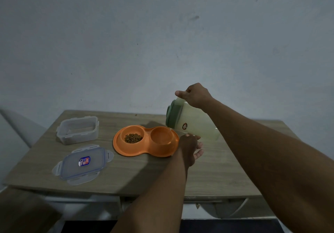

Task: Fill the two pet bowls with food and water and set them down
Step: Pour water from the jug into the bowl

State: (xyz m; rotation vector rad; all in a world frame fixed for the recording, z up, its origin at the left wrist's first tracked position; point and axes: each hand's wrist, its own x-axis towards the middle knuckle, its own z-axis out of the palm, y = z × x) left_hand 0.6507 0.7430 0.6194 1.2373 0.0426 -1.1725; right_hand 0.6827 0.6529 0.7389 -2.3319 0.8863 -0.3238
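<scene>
An orange double pet bowl (124, 149) sits mid-table. Its left well holds brown kibble (133, 138); its right well (161, 136) shows its orange bottom. My right hand (196, 95) grips the handle of a pale translucent jug with a green lid (194, 122), tilted so the lid end points down toward the right well. A thin stream of water runs from the spout to that well's far right rim. My left hand (190, 147) is under the jug's lower side by the bowl's right edge, fingers relaxed and touching the jug.
A clear plastic food container (78, 130) stands open at the table's back left. Its lid with a blue seal (83, 164) lies flat in front of it. The wooden table (216, 175) backs onto a grey wall; a drawer front shows below its front edge.
</scene>
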